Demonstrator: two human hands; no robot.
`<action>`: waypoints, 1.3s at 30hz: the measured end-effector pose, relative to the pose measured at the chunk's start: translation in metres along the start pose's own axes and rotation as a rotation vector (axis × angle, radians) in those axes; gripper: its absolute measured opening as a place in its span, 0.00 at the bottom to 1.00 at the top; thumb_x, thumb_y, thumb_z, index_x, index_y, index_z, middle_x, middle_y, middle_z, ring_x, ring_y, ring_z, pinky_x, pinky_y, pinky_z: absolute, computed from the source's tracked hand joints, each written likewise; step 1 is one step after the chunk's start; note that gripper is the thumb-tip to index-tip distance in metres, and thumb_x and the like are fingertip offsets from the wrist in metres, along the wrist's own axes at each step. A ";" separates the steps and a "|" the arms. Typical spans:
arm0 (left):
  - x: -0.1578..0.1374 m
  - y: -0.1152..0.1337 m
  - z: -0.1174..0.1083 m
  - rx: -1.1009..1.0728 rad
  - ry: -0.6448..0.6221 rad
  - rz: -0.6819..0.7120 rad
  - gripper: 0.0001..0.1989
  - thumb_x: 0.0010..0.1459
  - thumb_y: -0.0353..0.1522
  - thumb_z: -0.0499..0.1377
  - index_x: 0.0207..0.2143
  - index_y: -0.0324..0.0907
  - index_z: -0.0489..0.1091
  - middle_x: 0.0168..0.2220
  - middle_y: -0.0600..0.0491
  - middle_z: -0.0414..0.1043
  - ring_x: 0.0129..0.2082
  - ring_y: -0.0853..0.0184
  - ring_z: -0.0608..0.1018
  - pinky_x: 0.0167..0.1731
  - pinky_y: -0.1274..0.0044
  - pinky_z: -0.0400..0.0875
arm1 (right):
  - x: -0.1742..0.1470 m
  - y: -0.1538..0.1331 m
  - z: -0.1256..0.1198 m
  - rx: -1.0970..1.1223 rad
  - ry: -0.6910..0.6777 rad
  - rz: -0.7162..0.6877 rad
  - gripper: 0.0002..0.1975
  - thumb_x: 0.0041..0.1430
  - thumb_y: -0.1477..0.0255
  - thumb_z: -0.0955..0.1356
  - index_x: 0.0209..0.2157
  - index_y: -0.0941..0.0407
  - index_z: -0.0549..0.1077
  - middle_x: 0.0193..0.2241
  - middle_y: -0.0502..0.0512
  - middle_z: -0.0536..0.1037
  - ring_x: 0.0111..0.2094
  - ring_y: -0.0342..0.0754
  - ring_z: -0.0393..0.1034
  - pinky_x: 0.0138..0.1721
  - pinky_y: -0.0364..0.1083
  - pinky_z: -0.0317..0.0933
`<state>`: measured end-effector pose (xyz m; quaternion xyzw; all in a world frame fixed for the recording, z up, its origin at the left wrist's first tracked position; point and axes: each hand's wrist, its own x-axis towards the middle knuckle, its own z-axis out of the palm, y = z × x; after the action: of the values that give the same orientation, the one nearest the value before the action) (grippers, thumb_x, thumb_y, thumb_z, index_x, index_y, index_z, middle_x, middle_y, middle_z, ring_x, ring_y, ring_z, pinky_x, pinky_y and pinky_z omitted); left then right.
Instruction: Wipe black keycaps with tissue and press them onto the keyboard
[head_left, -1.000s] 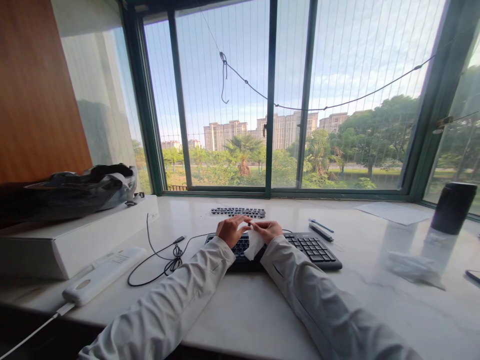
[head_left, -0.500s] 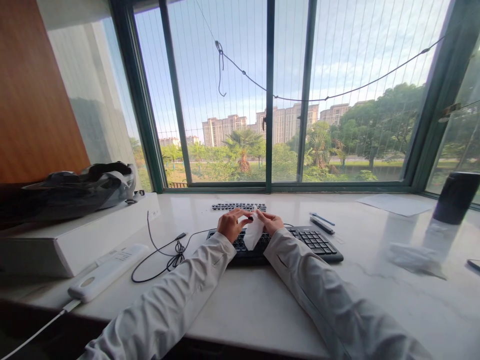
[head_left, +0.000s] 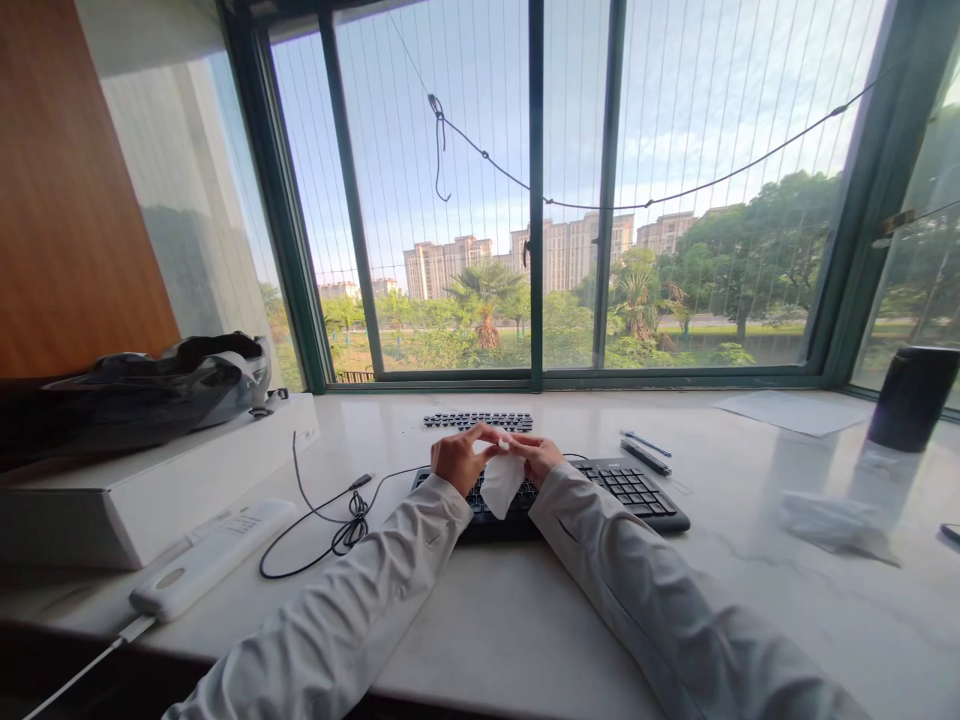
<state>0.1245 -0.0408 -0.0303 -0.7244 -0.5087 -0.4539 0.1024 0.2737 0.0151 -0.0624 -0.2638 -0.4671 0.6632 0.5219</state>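
A thin white tissue [head_left: 502, 487] hangs from the fingertips of both my hands, over the middle of a black keyboard [head_left: 646, 497]. My right hand [head_left: 541, 460] is closed, pinching the tissue's upper edge. My left hand [head_left: 459, 460] is closed too, its thumb and fingers meeting at the same fold. The small black keycap seen in it earlier is now hidden by fingers and tissue. Behind my hands, loose black keycaps [head_left: 478, 421] lie in rows on the white tabletop [head_left: 480, 620].
A coiled black cable [head_left: 352, 530] lies left of the keyboard, near a white power strip [head_left: 210, 560] and a white box [head_left: 217, 470]. Rightward are pens [head_left: 645, 455], a clear plastic bag [head_left: 836, 525], a paper sheet [head_left: 787, 411] and a dark cylinder [head_left: 911, 400].
My hands have come closer together. The tissue now wraps over the spot where the black keycap showed between my left fingertips. The view has tilted slightly.
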 end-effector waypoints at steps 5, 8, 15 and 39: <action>-0.002 0.002 -0.002 0.034 -0.002 0.008 0.06 0.52 0.40 0.61 0.32 0.50 0.73 0.33 0.62 0.77 0.25 0.72 0.74 0.28 0.80 0.62 | -0.002 -0.002 0.003 0.027 0.017 0.005 0.23 0.31 0.69 0.78 0.34 0.62 0.79 0.25 0.58 0.79 0.25 0.47 0.73 0.28 0.45 0.66; -0.001 0.002 -0.003 0.024 0.011 0.012 0.06 0.53 0.40 0.60 0.32 0.49 0.73 0.33 0.61 0.77 0.25 0.72 0.74 0.28 0.81 0.62 | -0.004 -0.004 0.005 0.030 0.024 0.005 0.24 0.30 0.70 0.78 0.35 0.62 0.78 0.26 0.58 0.79 0.25 0.48 0.73 0.29 0.46 0.66; 0.002 -0.002 0.002 -0.012 -0.044 -0.007 0.07 0.54 0.40 0.59 0.35 0.50 0.73 0.30 0.61 0.77 0.25 0.72 0.74 0.27 0.81 0.61 | 0.002 0.005 0.001 -0.067 0.116 -0.046 0.24 0.29 0.67 0.78 0.34 0.60 0.79 0.26 0.57 0.79 0.26 0.48 0.73 0.30 0.46 0.65; 0.000 -0.001 0.006 -0.318 -0.029 -0.069 0.06 0.51 0.35 0.61 0.32 0.44 0.74 0.32 0.57 0.77 0.30 0.70 0.76 0.23 0.82 0.64 | -0.008 0.002 0.011 0.095 0.092 -0.032 0.27 0.33 0.66 0.77 0.40 0.59 0.77 0.31 0.58 0.80 0.28 0.49 0.73 0.29 0.45 0.68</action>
<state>0.1272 -0.0364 -0.0338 -0.7200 -0.4565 -0.5215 -0.0363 0.2661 0.0036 -0.0604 -0.2615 -0.4146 0.6635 0.5653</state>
